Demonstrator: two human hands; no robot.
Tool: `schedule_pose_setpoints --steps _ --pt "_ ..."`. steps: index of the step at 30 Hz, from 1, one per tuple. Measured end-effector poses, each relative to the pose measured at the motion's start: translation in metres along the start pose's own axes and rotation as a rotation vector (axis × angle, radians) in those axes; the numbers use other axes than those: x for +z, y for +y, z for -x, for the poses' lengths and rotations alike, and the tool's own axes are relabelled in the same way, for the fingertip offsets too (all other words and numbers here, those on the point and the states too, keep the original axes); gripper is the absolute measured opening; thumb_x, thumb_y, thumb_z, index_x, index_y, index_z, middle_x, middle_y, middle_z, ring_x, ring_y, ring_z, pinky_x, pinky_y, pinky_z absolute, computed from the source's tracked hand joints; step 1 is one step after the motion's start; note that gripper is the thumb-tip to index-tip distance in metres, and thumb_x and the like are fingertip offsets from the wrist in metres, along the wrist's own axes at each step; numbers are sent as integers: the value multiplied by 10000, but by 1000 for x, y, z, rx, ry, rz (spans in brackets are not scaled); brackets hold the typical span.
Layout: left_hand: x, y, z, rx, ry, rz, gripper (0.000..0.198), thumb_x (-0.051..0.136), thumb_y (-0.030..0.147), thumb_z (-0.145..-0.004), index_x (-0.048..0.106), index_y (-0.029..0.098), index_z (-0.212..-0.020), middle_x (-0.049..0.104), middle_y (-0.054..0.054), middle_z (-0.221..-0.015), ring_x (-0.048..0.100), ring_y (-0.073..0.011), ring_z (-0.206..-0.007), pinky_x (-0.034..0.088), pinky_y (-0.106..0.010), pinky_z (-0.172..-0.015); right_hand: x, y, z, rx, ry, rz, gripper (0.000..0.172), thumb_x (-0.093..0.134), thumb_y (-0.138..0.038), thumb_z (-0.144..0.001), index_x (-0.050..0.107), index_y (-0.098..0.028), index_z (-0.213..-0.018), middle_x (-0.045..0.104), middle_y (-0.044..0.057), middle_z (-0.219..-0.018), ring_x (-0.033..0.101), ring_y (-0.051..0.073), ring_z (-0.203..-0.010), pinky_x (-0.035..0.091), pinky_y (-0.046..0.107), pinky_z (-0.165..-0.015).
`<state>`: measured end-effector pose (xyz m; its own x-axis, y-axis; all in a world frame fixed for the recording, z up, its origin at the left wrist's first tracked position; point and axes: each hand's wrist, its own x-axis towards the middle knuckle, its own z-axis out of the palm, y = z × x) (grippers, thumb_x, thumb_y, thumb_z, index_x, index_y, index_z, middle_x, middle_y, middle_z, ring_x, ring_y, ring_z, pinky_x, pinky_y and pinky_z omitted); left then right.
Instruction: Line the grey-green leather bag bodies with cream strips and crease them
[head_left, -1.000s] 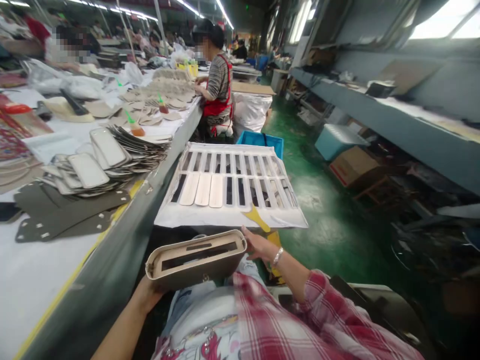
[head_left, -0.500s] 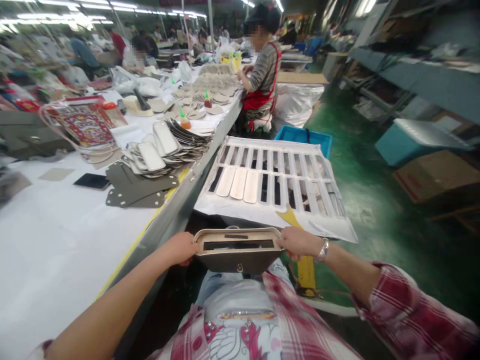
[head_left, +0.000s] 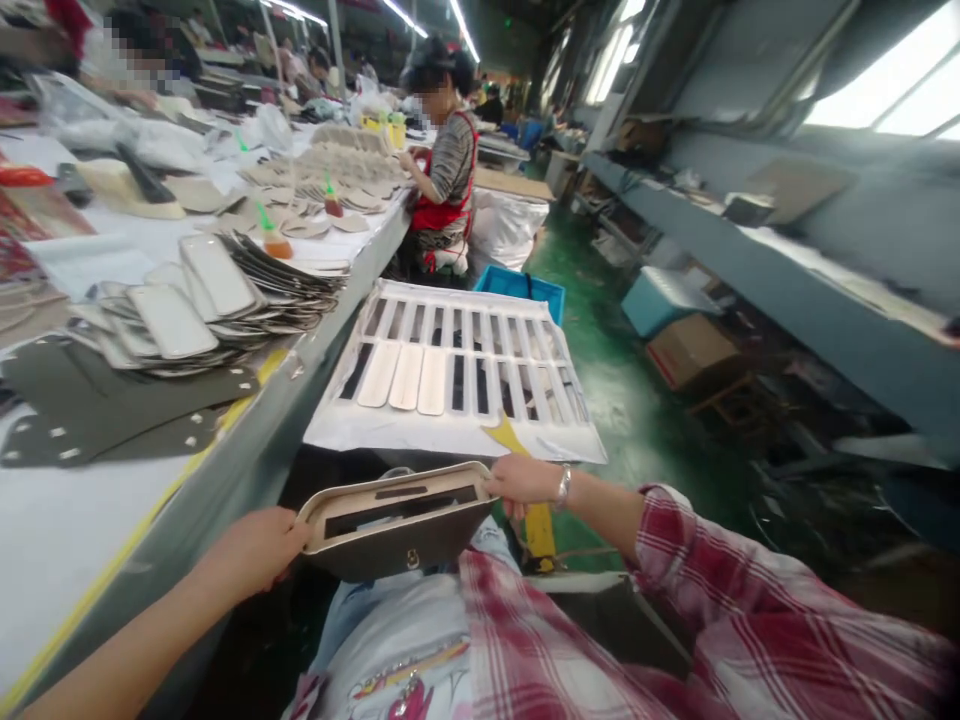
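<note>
A dark grey, box-shaped handbag [head_left: 371,562] with a pale rim is held above my lap, its beige top side with a long dark slot facing me. A small metal clasp [head_left: 412,558] shows on its front panel. My left hand [head_left: 262,547] is closed on the left end of the rim. At the opposite end, my right hand [head_left: 523,480] pinches the rim's corner. The bag tilts, left end lower than right. Just beyond it lies a white slotted rack [head_left: 465,420] with three cream oblong panels [head_left: 406,378] in its near row.
Stacked oblong pieces [head_left: 176,320] and dark grey flat panels [head_left: 112,400] lie on the white table [head_left: 67,520] at left. Glue bottles [head_left: 274,240] stand farther back. A co-worker in a red apron [head_left: 450,175] sits ahead. Right are a blue bin [head_left: 529,290] and a cardboard box [head_left: 691,350].
The view has swung right, so the table and rack appear farther left. The handbag has gone from level to tilted, its left end dropping. Both hands keep hold of it.
</note>
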<state>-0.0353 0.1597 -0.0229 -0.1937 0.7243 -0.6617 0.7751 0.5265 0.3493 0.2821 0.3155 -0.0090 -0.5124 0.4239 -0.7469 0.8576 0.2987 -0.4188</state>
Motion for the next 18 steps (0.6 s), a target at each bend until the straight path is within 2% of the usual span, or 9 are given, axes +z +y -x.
schedule_pose_setpoints --steps 2,4,6,9,10,12,14,16,18 --pt "-2 -1 -4 70 7 -113 325 330 357 -738 513 185 -532 603 -61 -540 579 -215 -507 350 -277 -480 -4 -2 -1 37 -25 14 373 415 -248 -801 565 -116 -485 602 60 -498 573 140 -461 503 258 -524" --pt "-3 -2 -5 147 53 -241 339 314 345 -747 520 188 -528 614 -85 -615 592 -246 -629 341 -295 -530 -4 -6 -2 74 18 79 364 424 -216 -773 565 -110 -455 591 81 -479 580 164 -471 504 284 -544" --pt "-4 -1 -4 165 107 -321 340 306 345 -756 530 190 -552 624 -106 -704 587 -271 -720 344 -313 -571 -1 -11 -1 88 123 170 366 411 -214 -778 587 -100 -478 600 123 -516 610 221 -557 503 351 -615" --pt "-2 3 0 107 133 -320 345 297 356 -773 551 191 -608 635 -121 -758 589 -296 -767 365 -349 -631 10 -16 4 79 331 308 333 398 -240 -809 653 -76 -671 641 196 -736 609 319 -800 459 451 -740" --pt "-1 5 1 91 139 -301 347 298 360 -776 559 192 -621 639 -124 -760 591 -305 -777 371 -365 -652 14 -17 5 77 390 349 335 394 -254 -821 661 -76 -724 641 207 -791 599 330 -834 453 455 -747" --pt "1 8 2 46 146 -248 361 298 378 -783 572 196 -634 646 -128 -756 596 -323 -782 378 -397 -675 23 -16 5 100 461 416 341 388 -259 -829 665 -87 -731 642 200 -762 611 313 -770 469 419 -694" --pt "3 9 0 13 152 -193 383 291 407 -791 585 206 -651 652 -133 -768 599 -341 -780 377 -429 -683 26 -13 6 107 479 437 311 401 -240 -819 664 -100 -728 644 187 -734 617 298 -729 475 388 -659" --pt "6 5 -6 4 127 -152 393 290 424 -796 599 216 -672 658 -134 -783 600 -355 -783 372 -453 -686 20 -10 7 94 448 397 306 414 -255 -814 646 -111 -676 643 180 -710 621 287 -707 478 366 -643" --pt "11 -5 -15 14 87 -116 386 302 423 -795 612 221 -685 661 -130 -790 602 -354 -784 372 -455 -687 2 -6 7 42 278 235 393 406 -351 -837 597 -126 -578 631 158 -637 624 253 -642 486 327 -602"
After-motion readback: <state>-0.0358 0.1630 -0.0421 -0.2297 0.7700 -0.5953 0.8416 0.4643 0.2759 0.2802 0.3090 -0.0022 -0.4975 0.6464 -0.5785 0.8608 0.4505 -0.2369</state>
